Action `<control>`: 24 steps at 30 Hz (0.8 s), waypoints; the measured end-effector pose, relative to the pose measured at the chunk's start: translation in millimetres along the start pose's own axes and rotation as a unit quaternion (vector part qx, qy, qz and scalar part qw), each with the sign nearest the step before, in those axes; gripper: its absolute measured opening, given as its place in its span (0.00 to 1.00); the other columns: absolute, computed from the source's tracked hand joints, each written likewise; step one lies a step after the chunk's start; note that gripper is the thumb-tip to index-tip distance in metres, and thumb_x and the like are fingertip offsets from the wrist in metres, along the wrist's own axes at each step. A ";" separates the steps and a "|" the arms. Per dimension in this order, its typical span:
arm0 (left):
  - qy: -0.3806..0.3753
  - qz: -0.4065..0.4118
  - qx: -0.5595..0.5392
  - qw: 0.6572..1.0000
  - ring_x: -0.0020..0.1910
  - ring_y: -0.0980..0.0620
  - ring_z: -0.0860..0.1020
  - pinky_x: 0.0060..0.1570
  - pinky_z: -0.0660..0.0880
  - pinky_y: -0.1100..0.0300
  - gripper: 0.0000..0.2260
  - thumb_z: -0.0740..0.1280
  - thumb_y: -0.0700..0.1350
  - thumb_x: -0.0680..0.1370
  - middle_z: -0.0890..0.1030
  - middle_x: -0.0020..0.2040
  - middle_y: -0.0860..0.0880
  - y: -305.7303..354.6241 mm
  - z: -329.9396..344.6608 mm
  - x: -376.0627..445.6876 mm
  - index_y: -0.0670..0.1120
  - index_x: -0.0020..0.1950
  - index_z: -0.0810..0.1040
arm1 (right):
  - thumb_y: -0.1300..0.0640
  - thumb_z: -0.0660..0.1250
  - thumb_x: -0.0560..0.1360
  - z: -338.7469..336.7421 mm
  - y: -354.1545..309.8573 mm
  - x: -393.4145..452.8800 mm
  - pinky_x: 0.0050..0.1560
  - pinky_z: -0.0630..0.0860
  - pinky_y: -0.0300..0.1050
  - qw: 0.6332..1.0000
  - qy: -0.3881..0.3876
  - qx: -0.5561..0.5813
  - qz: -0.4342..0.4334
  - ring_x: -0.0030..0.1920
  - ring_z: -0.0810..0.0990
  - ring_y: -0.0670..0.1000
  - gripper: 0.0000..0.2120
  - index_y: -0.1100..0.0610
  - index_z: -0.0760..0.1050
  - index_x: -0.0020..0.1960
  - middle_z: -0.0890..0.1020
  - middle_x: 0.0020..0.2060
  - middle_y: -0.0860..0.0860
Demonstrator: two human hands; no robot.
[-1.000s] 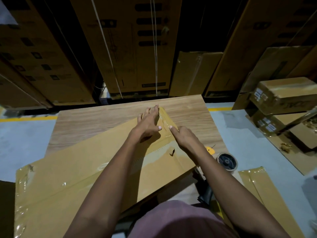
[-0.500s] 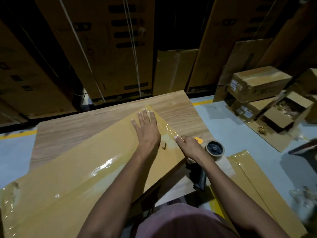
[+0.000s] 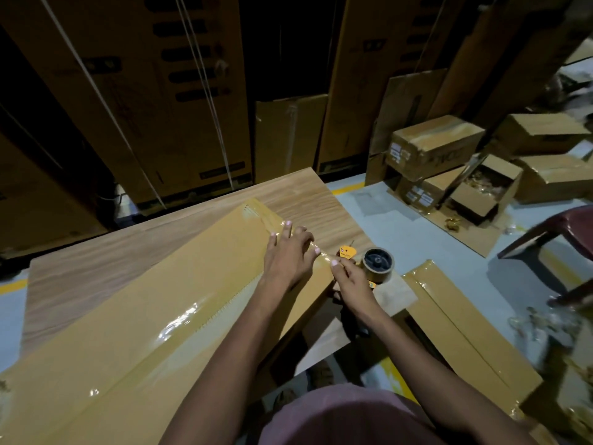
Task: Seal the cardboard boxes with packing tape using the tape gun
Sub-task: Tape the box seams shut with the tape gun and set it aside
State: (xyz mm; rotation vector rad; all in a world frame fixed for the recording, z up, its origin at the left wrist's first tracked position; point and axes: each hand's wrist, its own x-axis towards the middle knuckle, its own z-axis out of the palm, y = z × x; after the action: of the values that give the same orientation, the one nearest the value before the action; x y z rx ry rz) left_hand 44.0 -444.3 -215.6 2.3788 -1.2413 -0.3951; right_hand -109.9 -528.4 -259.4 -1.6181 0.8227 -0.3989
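- Here, the long flat cardboard box lies slantwise across the wooden table, its near end overhanging the table's near edge, glossy packing tape running along its top.
- Left hand rests flat on the box's far right part, fingers fairly straight and spread, pressing the tape down.
- Right hand sits at the box's right edge, thumb and forefinger curled and pinching a clear strip of tape there.
- Just beside that hand, the tape gun rests at the table's right corner, roll facing up, yellow tag next to it.
- Another taped flat box lies on the floor to the right.
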 end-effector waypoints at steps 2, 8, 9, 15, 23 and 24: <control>0.001 -0.003 -0.005 1.000 0.82 0.47 0.50 0.78 0.47 0.42 0.17 0.60 0.54 0.84 0.68 0.77 0.50 1.0 1.2 -0.5 0.49 0.70 0.74 | 0.52 0.62 0.85 2.2 -4.2 4.2 0.43 0.74 0.46 0.999 0.019 -0.023 -0.012 0.40 0.79 0.47 0.12 0.56 0.82 0.55 0.83 0.39 0.49; -0.009 -0.023 -0.001 1.000 0.82 0.47 0.49 0.78 0.47 0.41 0.16 0.60 0.52 0.84 0.69 0.76 0.50 5.2 -3.3 -0.2 0.48 0.70 0.73 | 0.43 0.62 0.82 11.5 -9.5 17.5 0.34 0.74 0.58 0.982 0.105 -0.153 -0.042 0.31 0.68 0.52 0.24 0.56 0.67 0.33 0.67 0.26 0.49; -0.008 -0.031 -0.001 0.999 0.82 0.47 0.49 0.78 0.47 0.41 0.15 0.60 0.52 0.84 0.69 0.76 0.50 7.2 -3.2 -0.6 0.48 0.69 0.73 | 0.44 0.63 0.83 11.9 -9.0 17.8 0.34 0.73 0.58 0.981 0.109 -0.155 -0.049 0.31 0.68 0.53 0.24 0.56 0.67 0.32 0.67 0.26 0.49; -0.013 -0.111 0.032 0.993 0.82 0.46 0.48 0.77 0.44 0.37 0.13 0.60 0.48 0.85 0.69 0.75 0.50 27.6 4.2 4.8 0.49 0.69 0.73 | 0.52 0.60 0.86 2.1 -11.2 17.3 0.36 0.61 0.48 0.992 0.011 -0.117 -0.053 0.34 0.65 0.46 0.19 0.52 0.68 0.36 0.67 0.32 0.47; -0.022 -0.175 0.067 0.982 0.82 0.43 0.48 0.77 0.44 0.36 0.15 0.62 0.43 0.84 0.67 0.76 0.48 46.0 9.7 16.2 0.48 0.71 0.71 | 0.57 0.62 0.86 -36.9 6.2 24.9 0.70 0.68 0.32 0.978 -0.154 -0.096 -0.102 0.74 0.70 0.48 0.22 0.61 0.68 0.78 0.73 0.74 0.53; -0.017 -0.178 0.063 0.982 0.82 0.43 0.48 0.78 0.46 0.37 0.14 0.62 0.42 0.84 0.67 0.76 0.48 47.3 11.3 16.4 0.47 0.70 0.72 | 0.59 0.63 0.85 -41.3 4.4 26.3 0.69 0.69 0.32 0.975 -0.163 -0.106 -0.107 0.71 0.74 0.44 0.21 0.61 0.68 0.78 0.76 0.72 0.52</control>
State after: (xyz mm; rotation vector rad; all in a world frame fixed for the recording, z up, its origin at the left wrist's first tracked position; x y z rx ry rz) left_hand 14.9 -484.7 -203.1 2.7194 -0.8734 -0.4782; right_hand -120.4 -576.4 -259.2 -1.9165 0.4536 -0.1901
